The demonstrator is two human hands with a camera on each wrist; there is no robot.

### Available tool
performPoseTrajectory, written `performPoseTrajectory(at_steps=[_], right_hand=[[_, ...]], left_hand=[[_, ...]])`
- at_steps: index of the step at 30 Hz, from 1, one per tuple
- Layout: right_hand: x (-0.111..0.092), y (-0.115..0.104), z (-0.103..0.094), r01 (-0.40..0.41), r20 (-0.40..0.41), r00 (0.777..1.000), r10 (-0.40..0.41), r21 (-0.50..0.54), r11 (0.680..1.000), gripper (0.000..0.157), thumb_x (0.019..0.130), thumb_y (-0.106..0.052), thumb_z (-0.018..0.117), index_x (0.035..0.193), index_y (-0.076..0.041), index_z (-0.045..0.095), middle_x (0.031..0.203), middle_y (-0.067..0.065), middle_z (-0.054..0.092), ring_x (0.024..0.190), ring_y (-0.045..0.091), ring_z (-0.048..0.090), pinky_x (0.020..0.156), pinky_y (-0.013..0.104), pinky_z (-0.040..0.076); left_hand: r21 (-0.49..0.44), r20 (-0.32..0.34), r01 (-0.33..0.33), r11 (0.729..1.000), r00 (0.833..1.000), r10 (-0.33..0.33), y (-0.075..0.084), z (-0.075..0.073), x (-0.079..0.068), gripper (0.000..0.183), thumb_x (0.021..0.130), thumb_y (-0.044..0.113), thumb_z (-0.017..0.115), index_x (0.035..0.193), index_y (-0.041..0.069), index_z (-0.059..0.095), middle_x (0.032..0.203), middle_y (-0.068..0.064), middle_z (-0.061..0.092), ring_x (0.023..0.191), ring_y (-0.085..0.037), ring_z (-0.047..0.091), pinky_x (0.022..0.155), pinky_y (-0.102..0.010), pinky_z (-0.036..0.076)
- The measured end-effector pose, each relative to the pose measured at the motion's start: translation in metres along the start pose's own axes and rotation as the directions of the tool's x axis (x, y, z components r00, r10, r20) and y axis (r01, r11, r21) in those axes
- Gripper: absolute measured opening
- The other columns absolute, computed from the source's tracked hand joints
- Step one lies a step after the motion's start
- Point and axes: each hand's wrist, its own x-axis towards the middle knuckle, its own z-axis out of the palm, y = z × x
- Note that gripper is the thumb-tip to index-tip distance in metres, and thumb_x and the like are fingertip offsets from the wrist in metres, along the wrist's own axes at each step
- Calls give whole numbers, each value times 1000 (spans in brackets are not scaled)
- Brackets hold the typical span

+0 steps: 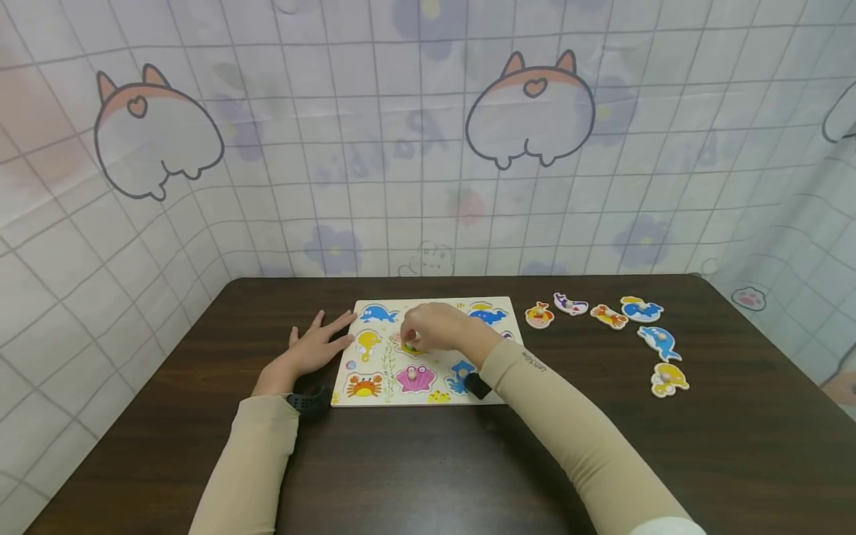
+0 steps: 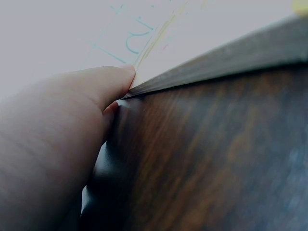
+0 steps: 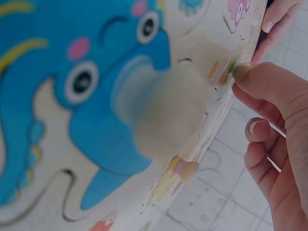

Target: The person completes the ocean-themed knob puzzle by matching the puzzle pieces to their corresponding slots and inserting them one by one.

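A white wooden peg puzzle board (image 1: 384, 397) with sea animals lies on the dark table. My left hand (image 1: 310, 353) has its fingers spread, touching the board's left edge; in the left wrist view its thumb (image 2: 118, 79) meets the edge. Over the middle of the board, my right hand (image 1: 435, 327) pinches a small green-and-yellow puzzle piece (image 1: 409, 348) between thumb and finger. That piece is mostly covered by the hand, so its animal cannot be told. Nearby on the board are a pink shell piece (image 1: 416, 379) and a blue octopus piece (image 3: 108, 139) with a pale knob.
Several loose pieces lie right of the board, among them a blue whale (image 1: 643, 310), a dolphin (image 1: 658, 343), a yellow piece (image 1: 669, 379), an orange-red piece (image 1: 609, 317) and a purple one (image 1: 571, 305). A patterned cloth (image 1: 401, 200) stands behind the table.
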Motion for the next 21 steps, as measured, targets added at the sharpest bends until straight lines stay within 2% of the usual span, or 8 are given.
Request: performPoseTrajectory(at_steps=[10,17,21], right_hand=[[-6,2,-4,-27,1,1000,27,118,993,18,98,-15,73,115,-14,79,103,-3,75,93,12,63,92,30,52],[-20,11,-11,-17,-57,998,31,238,971,23,99,-12,71,120,-12,77,102,-3,73,84,14,59,78,27,50],[-32,17,-14,-4,-108,994,36,288,958,23,99,-9,69,121,-9,76,102,-2,73,83,15,58,75,25,50]], left_hand=[[8,-1,-1,1000,1000,1,-1,1,1,64,110,43,46,165,16,26,170,-11,18,154,-44,-5,110,-74,-16],[7,-2,4,1000,1000,-4,0,0,2,64,110,42,47,165,16,27,170,-11,18,154,-44,-5,110,-74,-16],[8,-4,4,1000,1000,-4,1,1,1,64,110,42,47,165,16,27,170,-11,18,154,-44,-5,110,-74,-16]])
